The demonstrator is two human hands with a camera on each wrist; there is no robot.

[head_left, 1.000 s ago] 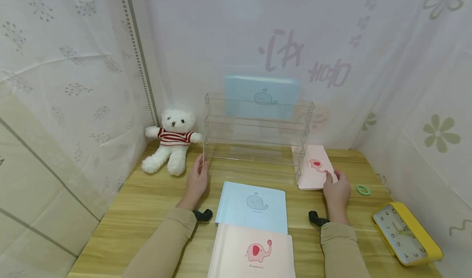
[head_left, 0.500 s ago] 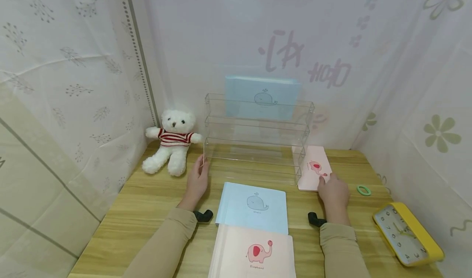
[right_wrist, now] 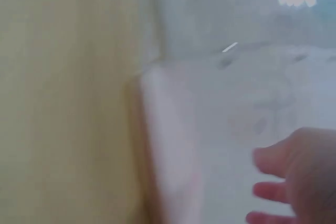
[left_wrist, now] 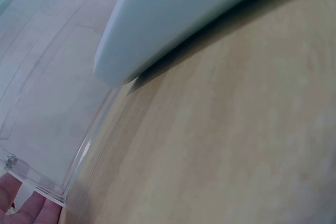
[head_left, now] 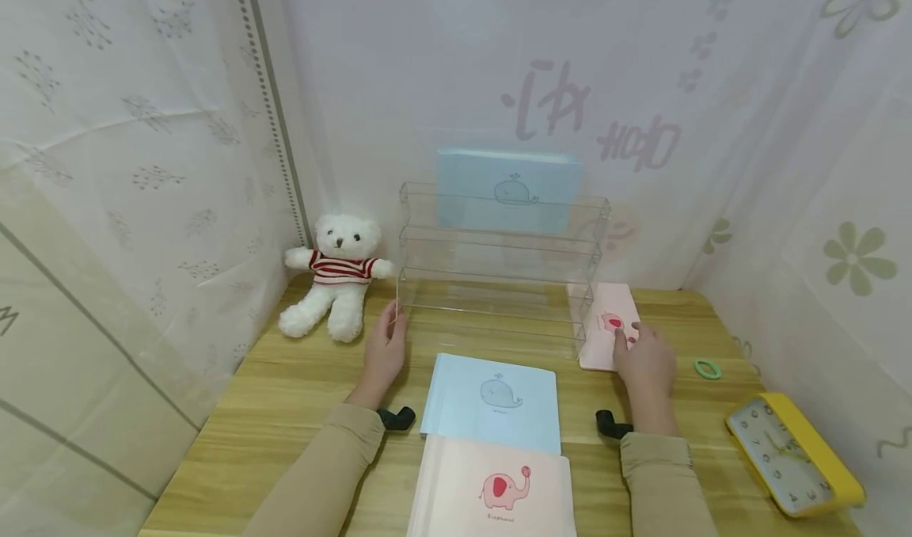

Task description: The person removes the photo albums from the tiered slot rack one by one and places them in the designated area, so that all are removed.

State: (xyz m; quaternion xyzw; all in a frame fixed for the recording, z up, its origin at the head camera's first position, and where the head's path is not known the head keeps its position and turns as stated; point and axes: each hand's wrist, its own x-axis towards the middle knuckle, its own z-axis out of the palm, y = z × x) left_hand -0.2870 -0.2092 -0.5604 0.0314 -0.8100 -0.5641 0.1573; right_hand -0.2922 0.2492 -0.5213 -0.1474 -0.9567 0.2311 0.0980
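A clear acrylic rack (head_left: 499, 291) with stepped tiers stands at the back of the table. My left hand (head_left: 385, 353) rests its fingers against the rack's left side; in the left wrist view, fingertips (left_wrist: 34, 205) show at its edge. A pink elephant book (head_left: 606, 295) lies by the rack's right end, one edge showing through the clear plastic. Over its lower right part is my right hand (head_left: 647, 367), thumb and fingers spread apart without gripping it. The right wrist view, blurred, shows the thumb (right_wrist: 273, 160) above the pale cover.
A blue whale book (head_left: 509, 173) stands at the rack's top. Another blue whale book (head_left: 492, 402) and a pink elephant book (head_left: 456, 485) lie in front. A white teddy bear (head_left: 345, 272) sits left; a green ring (head_left: 708, 369) and yellow clock (head_left: 791, 458) are right.
My right hand has let go of the pink book's right edge and shifted left over its cover. The left hand stays at the rack. The view has tilted slightly.
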